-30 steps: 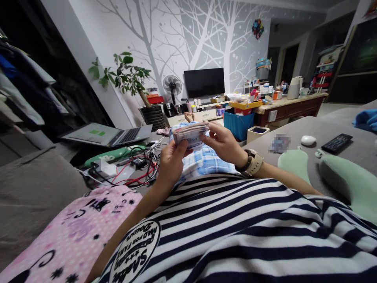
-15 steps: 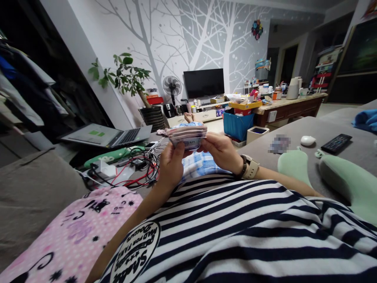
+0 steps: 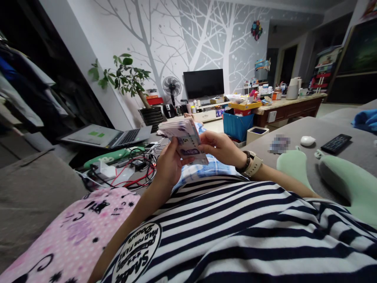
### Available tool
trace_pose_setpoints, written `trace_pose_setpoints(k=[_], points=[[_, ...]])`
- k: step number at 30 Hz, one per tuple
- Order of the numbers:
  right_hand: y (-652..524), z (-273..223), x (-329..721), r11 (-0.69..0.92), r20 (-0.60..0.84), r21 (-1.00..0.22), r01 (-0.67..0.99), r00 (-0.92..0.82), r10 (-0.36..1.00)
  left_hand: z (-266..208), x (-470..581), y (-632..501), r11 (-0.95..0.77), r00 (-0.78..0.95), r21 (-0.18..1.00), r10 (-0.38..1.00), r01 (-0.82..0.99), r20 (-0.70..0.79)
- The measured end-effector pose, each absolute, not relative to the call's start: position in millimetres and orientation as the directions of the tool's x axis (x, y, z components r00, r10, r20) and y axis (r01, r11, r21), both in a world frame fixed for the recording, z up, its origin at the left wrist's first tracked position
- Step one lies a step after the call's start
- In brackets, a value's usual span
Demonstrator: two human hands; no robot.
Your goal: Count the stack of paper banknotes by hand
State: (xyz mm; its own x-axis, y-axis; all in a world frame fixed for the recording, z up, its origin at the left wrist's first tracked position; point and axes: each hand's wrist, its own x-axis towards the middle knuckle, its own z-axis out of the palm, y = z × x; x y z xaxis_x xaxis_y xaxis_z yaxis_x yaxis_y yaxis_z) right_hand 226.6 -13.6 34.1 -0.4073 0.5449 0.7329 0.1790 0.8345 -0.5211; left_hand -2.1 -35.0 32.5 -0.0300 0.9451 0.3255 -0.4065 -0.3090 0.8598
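A stack of banknotes point(image 3: 188, 142) is held up in front of my body, its printed face with a 5 turned toward me. My left hand point(image 3: 168, 163) is closed on the stack's lower left part, thumb lying across the front note. At the right edge, my right hand point(image 3: 221, 149) has bent fingers against the notes; whether it pinches a single note I cannot make out. A dark bracelet and a pale watch point(image 3: 253, 163) circle the right wrist. Blue plaid cloth point(image 3: 203, 165) lies beneath the hands.
On the left are a laptop point(image 3: 101, 135) and tangled cables point(image 3: 144, 165) beside a pink blanket point(image 3: 88, 228). To the right lie a white mouse point(image 3: 308, 141), a black remote point(image 3: 336, 144) and a green neck pillow point(image 3: 347, 181). A cluttered table point(image 3: 291, 100) stands farther back.
The banknote stack has turned from nearly edge-on and level to tilted, showing its front face. My right hand has shifted slightly lower along its right edge.
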Motion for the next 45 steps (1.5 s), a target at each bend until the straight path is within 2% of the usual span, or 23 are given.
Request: trace_pose_setpoints(k=[4,11,22,28,37,41,45], points=[[-10,36,231,0.797,0.677,-0.588,0.138,-0.456,0.578,39,0,-39,-0.210,-0.019,0.864,0.974,-0.458,0.226],[-19,43,235,0.740,0.582,-0.638,0.214,-0.495,0.645,44,2,-43,-0.181,-0.013,0.872,0.980,-0.455,0.197],[-23,40,229,0.766,0.639,-0.568,0.300,-0.425,0.641,29,-1,-30,-0.306,0.013,0.891,0.944,-0.336,0.329],[-26,38,227,0.767,0.647,-0.569,0.296,-0.415,0.640,26,-2,-27,-0.331,-0.013,0.901,0.940,-0.279,0.341],[-26,35,225,0.767,0.696,-0.549,0.332,-0.327,0.640,31,4,-33,-0.390,-0.076,0.867,0.919,-0.309,0.386],[-24,31,222,0.766,0.737,-0.579,0.281,-0.222,0.639,23,7,-30,-0.480,-0.077,0.839,0.875,-0.255,0.477],[-15,23,217,0.748,0.711,-0.645,0.158,-0.234,0.663,16,6,-26,-0.500,-0.028,0.843,0.863,-0.197,0.504]])
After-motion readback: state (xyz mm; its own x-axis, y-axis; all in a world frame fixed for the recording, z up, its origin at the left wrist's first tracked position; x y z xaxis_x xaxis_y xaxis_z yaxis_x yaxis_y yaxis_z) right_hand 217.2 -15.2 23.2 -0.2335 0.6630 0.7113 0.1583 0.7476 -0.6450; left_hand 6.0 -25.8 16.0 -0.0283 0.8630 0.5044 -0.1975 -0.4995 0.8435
